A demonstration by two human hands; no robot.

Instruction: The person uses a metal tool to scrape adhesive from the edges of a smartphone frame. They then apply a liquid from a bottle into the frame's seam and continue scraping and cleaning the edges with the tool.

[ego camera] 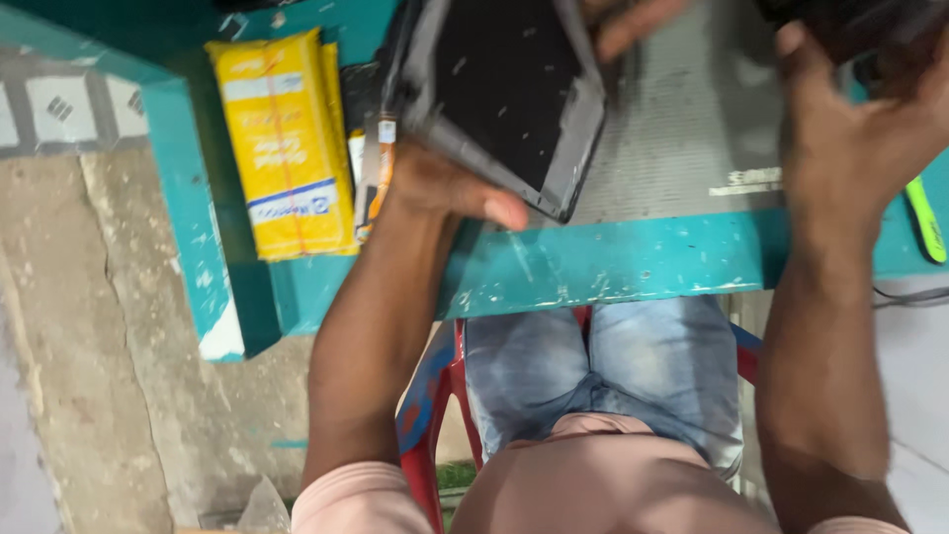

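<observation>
Nearest the camera, the person sits on a red plastic chair (435,415) with knees tucked under the edge of the teal table (613,267). The left hand (450,188) comes next: its fingers curl under the near corner of a flat dark tablet-like device (504,84), thumb lying along the near edge, so the hand is closed around that corner and bears the device tilted above the table. To do this well, the hold wants to stay on the frame and off the dusty dark face, with the far edge steadied. The right hand (855,129), to the right of that grip, closes loosely on a dark object at the top edge; what it is cannot be told. Left of the grip lies a yellow packet (287,143); beyond it a grey mat (692,129) covers the tabletop
</observation>
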